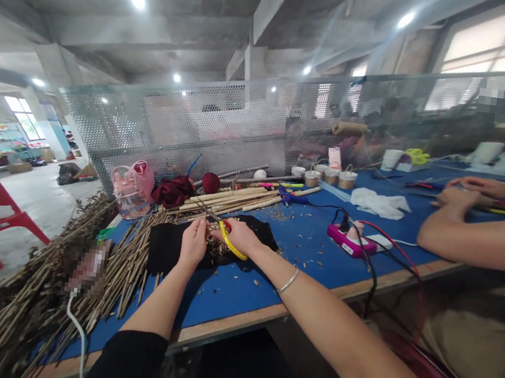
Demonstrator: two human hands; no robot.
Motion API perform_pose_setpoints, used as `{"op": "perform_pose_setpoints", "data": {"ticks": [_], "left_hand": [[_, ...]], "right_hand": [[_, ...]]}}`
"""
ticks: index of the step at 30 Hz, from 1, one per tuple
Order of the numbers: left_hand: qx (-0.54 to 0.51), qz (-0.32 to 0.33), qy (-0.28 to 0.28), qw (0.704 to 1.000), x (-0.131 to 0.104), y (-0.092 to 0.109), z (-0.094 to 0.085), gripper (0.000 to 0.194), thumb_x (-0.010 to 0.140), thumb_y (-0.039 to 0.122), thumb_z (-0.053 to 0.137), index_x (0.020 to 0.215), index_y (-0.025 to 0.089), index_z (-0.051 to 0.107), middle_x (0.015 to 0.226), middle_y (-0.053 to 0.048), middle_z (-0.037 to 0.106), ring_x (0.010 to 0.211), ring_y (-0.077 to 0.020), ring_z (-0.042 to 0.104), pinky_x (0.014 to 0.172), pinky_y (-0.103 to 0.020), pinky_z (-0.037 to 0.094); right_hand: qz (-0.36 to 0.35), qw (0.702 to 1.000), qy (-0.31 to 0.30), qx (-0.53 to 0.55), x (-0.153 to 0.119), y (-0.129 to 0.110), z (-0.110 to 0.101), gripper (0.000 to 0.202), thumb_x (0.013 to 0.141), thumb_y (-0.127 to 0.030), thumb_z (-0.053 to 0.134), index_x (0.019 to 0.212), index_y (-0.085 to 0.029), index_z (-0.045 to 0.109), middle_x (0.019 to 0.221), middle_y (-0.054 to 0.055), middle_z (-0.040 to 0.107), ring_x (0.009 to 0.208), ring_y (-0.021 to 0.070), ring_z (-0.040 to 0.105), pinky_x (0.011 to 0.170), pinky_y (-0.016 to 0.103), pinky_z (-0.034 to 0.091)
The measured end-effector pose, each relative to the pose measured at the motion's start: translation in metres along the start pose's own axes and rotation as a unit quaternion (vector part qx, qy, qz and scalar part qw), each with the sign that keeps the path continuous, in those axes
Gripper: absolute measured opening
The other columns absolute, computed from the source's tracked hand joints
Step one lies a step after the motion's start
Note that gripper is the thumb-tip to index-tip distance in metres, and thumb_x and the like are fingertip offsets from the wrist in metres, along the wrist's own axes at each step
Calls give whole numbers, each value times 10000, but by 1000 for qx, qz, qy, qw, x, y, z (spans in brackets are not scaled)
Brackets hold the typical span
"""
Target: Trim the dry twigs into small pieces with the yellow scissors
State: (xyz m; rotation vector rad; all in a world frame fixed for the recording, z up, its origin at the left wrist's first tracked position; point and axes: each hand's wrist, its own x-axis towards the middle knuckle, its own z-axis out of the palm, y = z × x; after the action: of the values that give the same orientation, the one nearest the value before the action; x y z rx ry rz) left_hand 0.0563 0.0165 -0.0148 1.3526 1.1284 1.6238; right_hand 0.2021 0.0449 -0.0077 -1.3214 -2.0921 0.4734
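My right hand (237, 236) is wrapped round yellow-handled pruning shears (231, 248), a touch of red showing by the fingers. Close beside it, my left hand (194, 240) is closed in a pinch; what it grips is too small to make out. Thin dark lines run up and left from between the hands, blades or a twig, I cannot tell which. Below both hands a black cloth (165, 246) lies on the blue table (237, 302), scattered with plant clippings. Many thin dry stalks (131, 260) lie just left of the cloth.
Peeled sticks (232, 199) lie behind my hands, near a dark red yarn ball (211, 183) and a pink bag (134, 189). Rightward are a blue glue gun (291, 196), a magenta power strip (351, 242) with cables, a white cloth (380, 202) and a co-worker's hands (461, 195).
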Motion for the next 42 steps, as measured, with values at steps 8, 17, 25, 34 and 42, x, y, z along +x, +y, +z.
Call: {"op": "perform_pose_setpoints", "data": {"ticks": [8,17,25,34,42], "left_hand": [[-147,-156,-117,970,3,14,-6,240,703,403,539,728,187,439,488,100,195,363,-42,130,340,-159,79],[-139,-105,-74,982,0,12,-2,257,706,414,547,701,182,437,455,99,270,338,-22,163,341,-152,90],[-99,-50,-21,994,2,6,-1,226,719,369,534,670,164,452,453,94,289,357,-19,212,367,-173,146],[-99,-53,-7,994,1,10,-1,206,748,377,500,778,184,434,469,101,298,352,-30,229,353,-158,139],[-85,-26,-25,996,3,6,2,297,748,453,520,835,178,445,593,56,481,412,-41,389,391,-156,301]], "right_hand": [[-21,1000,-12,6,2,2,0,475,714,-642,485,776,-176,556,723,27,606,606,121,502,520,203,316],[-22,995,0,-101,-1,-1,-1,528,672,-667,520,906,-194,525,775,44,617,695,176,569,556,226,315],[-17,1000,-25,1,0,0,1,495,688,-647,520,839,-178,565,757,37,623,662,143,546,558,210,348],[-1,999,11,-53,1,0,2,494,711,-656,483,802,-185,601,736,51,643,665,165,576,553,220,337],[-22,996,21,-83,-2,-6,0,461,703,-634,517,829,-198,597,833,56,633,753,169,582,608,229,353]]}}
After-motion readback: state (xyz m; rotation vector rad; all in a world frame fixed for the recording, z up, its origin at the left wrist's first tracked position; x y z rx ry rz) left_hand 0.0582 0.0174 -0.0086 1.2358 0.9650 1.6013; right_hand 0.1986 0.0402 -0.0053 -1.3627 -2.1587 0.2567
